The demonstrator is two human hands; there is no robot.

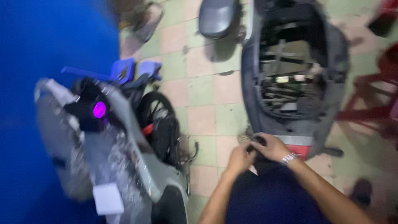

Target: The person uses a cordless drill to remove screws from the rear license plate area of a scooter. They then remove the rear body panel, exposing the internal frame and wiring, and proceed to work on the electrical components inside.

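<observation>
hands (258, 152) — together on small dark part (256, 141) | open scooter (290, 70) ahead

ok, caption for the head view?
Both hands, left hand and right hand, meet on a small dark part beside an opened scooter body.

Both hands (258, 152) together, fingers curled, forearms fwd.

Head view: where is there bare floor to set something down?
The tiled floor lies bare between the grey scooter with the black wheel and the open dark scooter body shell. It is crowded where both hands meet at the shell's near end.
</observation>
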